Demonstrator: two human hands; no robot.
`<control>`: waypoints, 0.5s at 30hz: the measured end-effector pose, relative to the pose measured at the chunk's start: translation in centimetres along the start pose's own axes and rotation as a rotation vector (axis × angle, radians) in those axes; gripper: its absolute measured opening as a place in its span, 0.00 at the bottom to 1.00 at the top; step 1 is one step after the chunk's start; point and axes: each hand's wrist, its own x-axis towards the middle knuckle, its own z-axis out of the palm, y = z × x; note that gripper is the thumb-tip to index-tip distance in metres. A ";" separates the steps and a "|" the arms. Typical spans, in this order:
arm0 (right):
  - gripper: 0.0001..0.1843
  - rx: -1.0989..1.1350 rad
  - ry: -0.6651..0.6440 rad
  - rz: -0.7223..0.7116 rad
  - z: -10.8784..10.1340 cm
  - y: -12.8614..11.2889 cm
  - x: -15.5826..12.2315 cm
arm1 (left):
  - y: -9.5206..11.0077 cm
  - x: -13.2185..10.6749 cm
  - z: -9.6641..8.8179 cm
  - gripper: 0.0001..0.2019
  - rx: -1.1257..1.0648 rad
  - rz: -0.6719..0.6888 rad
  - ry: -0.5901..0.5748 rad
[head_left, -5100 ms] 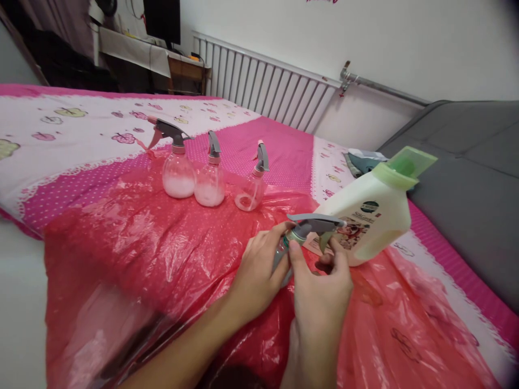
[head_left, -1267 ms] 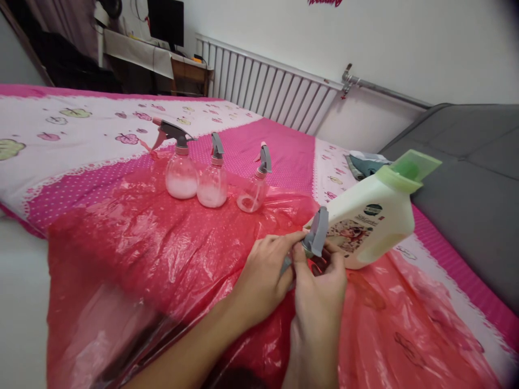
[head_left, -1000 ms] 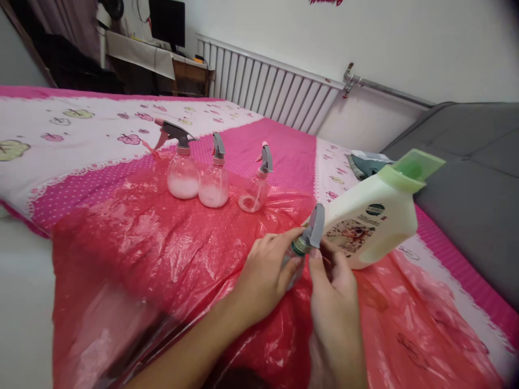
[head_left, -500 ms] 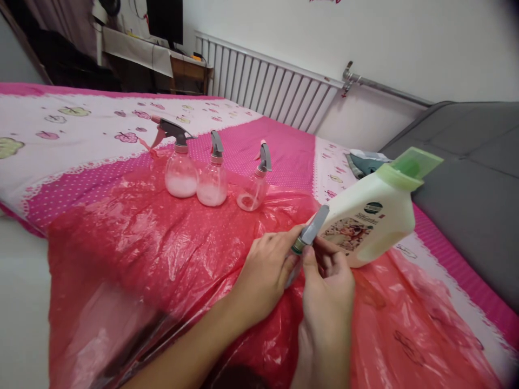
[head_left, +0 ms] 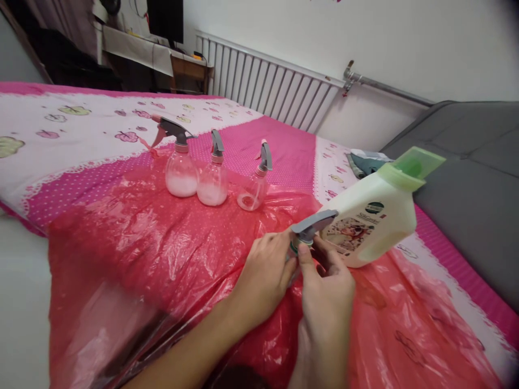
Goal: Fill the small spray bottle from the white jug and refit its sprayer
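My left hand [head_left: 265, 273] is wrapped round the body of a spray bottle [head_left: 314, 224] with a grey trigger head and a green collar. The fingers of my right hand [head_left: 326, 281] are closed on the collar just under that head. Most of the bottle's body is hidden by my hands. Close on the right stands a large cream jug [head_left: 375, 227] with a green cap [head_left: 417, 165], its label facing me. Beyond my hands stand three clear spray bottles: one on the left [head_left: 180, 175], one in the middle [head_left: 212, 183] and one on the right [head_left: 252, 192]. White foamy liquid shows in the left two.
A crinkled red plastic sheet [head_left: 162, 237] covers part of the bed [head_left: 284, 143]. Folded cloth [head_left: 367, 162] lies by the grey headboard [head_left: 466, 178]. Behind the bed are a radiator [head_left: 267, 81] and a desk with a monitor [head_left: 165, 21].
The grey trigger head between my hands has turned, so its side now shows, pointing to the right. My hands and the other bottles stay nearly where they were.
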 end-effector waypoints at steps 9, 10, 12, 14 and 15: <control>0.26 0.127 0.032 0.000 0.9 -0.2 -0.2 | -0.2 0.0 0.1 0.20 -0.055 0.017 0.010; 0.26 0.140 0.029 0.002 1.0 -0.1 -0.2 | -0.2 0.0 0.1 0.20 -0.059 0.019 0.011; 0.27 0.159 0.032 0.007 1.2 -0.1 -0.2 | -0.2 0.0 0.1 0.20 -0.063 0.025 0.013; 0.28 0.170 0.028 0.018 1.2 0.0 -0.2 | -0.2 0.0 0.1 0.20 -0.066 0.024 0.016; 0.30 0.170 0.017 0.023 1.2 0.0 -0.2 | -0.2 0.0 0.1 0.19 -0.070 0.023 0.018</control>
